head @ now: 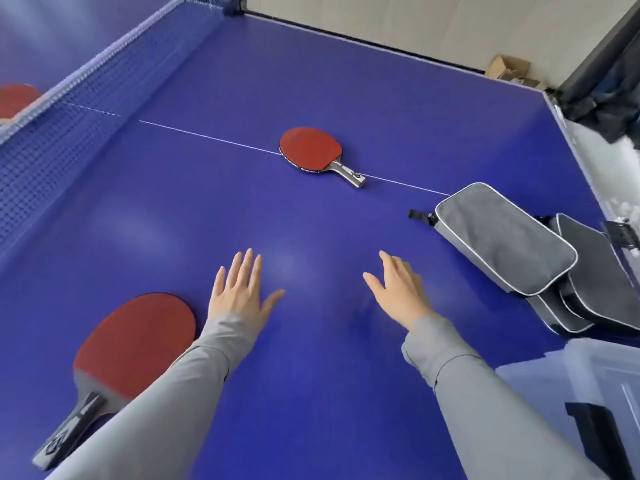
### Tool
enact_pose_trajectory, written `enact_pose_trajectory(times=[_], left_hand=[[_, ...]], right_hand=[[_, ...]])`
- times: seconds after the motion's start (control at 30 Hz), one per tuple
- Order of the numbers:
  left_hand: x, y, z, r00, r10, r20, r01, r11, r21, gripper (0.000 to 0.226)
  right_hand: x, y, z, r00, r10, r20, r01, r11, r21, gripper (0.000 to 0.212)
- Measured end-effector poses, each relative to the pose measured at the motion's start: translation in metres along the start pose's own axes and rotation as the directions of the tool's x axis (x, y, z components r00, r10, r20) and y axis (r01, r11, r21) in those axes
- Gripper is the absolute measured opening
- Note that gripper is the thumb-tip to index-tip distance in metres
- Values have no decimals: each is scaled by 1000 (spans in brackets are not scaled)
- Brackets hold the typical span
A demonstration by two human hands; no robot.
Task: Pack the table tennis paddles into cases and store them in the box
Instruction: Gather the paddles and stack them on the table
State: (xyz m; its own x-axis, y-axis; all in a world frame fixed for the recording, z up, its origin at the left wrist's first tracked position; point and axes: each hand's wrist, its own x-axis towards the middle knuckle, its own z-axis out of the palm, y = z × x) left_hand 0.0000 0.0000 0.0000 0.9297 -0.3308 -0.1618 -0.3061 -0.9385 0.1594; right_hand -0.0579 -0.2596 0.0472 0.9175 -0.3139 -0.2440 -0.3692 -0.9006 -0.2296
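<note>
A red paddle lies flat on the white centre line of the blue table. Another red paddle lies at the near left, its handle pointing toward me and partly under my left sleeve. A third red paddle shows behind the net at the far left. Grey cases with white piping are stacked at the right edge, with darker ones below. My left hand and my right hand hover over the table with fingers spread, holding nothing. A clear plastic box sits at the near right.
The blue net crosses the left side. Beyond the far edge a cardboard box sits on the floor. Dark fabric and white objects are at the far right.
</note>
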Motion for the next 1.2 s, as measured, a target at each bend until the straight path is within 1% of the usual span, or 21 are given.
enact_pose_trajectory(times=[0.03, 0.1, 0.17, 0.23, 0.33, 0.4, 0.47, 0.6, 0.67, 0.8, 0.87, 1.0, 1.1, 1.2], left_hand=[[7, -4, 8, 1000, -7, 11, 7, 1000, -4, 88], [25, -15, 24, 1000, -14, -27, 14, 1000, -6, 101], [45, -27, 36, 999, -24, -48, 25, 1000, 14, 94], [64, -35, 39, 998, -41, -55, 42, 999, 12, 87], [79, -46, 45, 996, -50, -78, 53, 998, 30, 88], [78, -47, 48, 993, -44, -113, 48, 998, 31, 87], [79, -47, 51, 992, -39, -118, 44, 998, 41, 85], [83, -48, 52, 992, -49, -117, 55, 997, 49, 84], [83, -48, 54, 991, -49, -121, 56, 997, 52, 83], [84, -49, 55, 990, -50, -132, 56, 997, 45, 84], [83, -49, 55, 989, -57, -134, 63, 997, 42, 84], [83, -49, 54, 990, -59, -132, 65, 997, 40, 83], [82, -49, 53, 989, -58, -136, 64, 997, 43, 82], [81, -49, 54, 988, -56, -145, 64, 997, 51, 82]], right_hand=[[8, -2, 5, 1000, 6, -1, -6, 1000, -5, 60], [25, -4, 16, 1000, 5, -20, -6, 1000, -17, 60], [43, -10, 24, 1000, 5, -12, -5, 1000, -13, 60], [61, -16, 28, 999, 4, -41, -4, 1000, 10, 60], [94, -24, 27, 995, -4, -96, 6, 1000, 15, 59], [120, -29, 25, 992, 2, -123, 1, 1000, 24, 59], [149, -30, 26, 986, 5, -164, -5, 1000, 5, 60], [210, -30, 22, 961, 40, -272, -52, 998, -39, 62], [237, -31, 19, 953, 61, -295, -75, 997, -37, 62], [275, -35, 19, 957, 87, -278, -95, 995, -15, 61], [285, -36, 22, 959, 85, -270, -94, 995, -21, 57], [291, -39, 22, 944, 50, -327, -38, 998, 42, 37], [284, -44, 20, 968, 41, -248, 0, 987, 161, 30], [271, -54, 19, 989, 73, -129, -30, 952, 305, 31]])
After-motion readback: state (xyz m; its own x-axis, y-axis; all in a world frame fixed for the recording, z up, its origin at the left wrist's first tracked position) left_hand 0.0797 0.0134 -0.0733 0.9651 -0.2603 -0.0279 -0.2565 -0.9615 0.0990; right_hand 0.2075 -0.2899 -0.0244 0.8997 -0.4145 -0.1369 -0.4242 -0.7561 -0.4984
